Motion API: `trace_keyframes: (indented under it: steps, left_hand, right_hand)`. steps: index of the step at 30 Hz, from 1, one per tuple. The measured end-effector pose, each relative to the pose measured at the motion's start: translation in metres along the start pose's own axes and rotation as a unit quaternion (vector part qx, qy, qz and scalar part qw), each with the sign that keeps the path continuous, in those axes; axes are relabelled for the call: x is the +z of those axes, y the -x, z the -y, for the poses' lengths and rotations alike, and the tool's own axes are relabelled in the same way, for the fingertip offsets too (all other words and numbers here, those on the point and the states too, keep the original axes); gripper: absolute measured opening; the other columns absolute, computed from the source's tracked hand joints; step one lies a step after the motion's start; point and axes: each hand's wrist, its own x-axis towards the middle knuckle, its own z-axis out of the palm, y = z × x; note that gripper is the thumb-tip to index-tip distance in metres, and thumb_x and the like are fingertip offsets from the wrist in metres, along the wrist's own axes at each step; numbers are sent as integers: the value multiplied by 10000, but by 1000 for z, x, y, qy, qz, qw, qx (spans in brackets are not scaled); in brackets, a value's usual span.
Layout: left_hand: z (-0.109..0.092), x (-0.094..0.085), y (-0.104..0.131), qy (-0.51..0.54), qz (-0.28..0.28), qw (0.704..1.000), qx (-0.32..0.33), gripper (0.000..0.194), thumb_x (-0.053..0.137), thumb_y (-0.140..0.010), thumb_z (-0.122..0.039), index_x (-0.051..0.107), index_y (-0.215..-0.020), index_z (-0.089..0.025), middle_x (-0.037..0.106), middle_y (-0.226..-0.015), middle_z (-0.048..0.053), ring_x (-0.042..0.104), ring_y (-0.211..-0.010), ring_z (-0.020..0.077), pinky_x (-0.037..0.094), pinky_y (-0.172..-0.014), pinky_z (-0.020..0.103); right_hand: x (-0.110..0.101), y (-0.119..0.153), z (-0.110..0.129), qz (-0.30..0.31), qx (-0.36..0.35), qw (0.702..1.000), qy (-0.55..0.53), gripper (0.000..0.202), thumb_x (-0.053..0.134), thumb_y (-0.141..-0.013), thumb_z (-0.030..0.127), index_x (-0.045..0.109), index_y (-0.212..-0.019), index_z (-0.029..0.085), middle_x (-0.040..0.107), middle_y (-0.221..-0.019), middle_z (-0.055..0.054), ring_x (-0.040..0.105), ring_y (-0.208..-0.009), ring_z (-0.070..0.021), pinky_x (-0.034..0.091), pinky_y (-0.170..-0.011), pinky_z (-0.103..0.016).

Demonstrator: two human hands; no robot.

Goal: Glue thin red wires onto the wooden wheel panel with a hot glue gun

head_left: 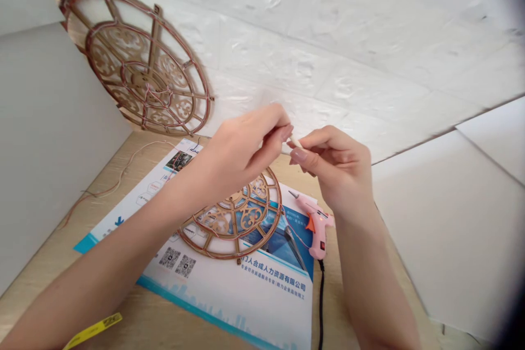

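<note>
- Here, we hold both hands raised above the worktop, the right hand pinching a small pale stick between thumb and finger.
- Our left hand pinches at its upper end, fingertips pressed together; the piece is too blurred for us to tell its material.
- Below, a filigree disc lies on a printed sheet, partly behind our left forearm, near the pink glue gun.
- For good control, we should grip lightly, fingertips close, wrists clear of the gun's metal nozzle.
</note>
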Motion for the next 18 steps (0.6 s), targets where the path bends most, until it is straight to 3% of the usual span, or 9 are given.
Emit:
trace_keyframes:
  steps: [7,11,14,18]
  left_hand:
    - [-3,-7,1,42,15,997,-67,154,487,-1008,-167,508,-862,-213,508,-683,-59,424,-544,80,380,-550,232]
    - [1,-17,-2,45,-3,994,-98,163,441,-1020,-206,528,-882,-221,578,-737,-32,509,-614,107,380,-584,270]
    - [4,-21,-5,32,32,994,-98,234,454,-1028,-239,562,-822,-213,572,-678,-36,525,-625,120,378,-613,281]
    - [9,-16,-8,13,106,989,-100,404,487,-1029,-323,474,-645,-200,439,-542,-53,413,-527,110,305,-562,282]
  right_hand:
    - [-3,1,-2,41,64,996,-51,142,792,-933,329,776,-860,209,671,-658,17,475,-499,-89,362,-455,-231]
    - [-8,2,1,17,46,998,-30,220,763,-953,409,786,-851,216,656,-644,4,433,-469,-92,254,-413,-253]
    - [-8,3,5,18,43,999,-9,188,730,-985,368,801,-894,219,659,-653,6,440,-482,-88,279,-426,-252]
    - [-4,5,8,42,50,998,7,176,691,-1015,327,808,-932,225,657,-675,18,443,-508,-79,320,-456,-241]
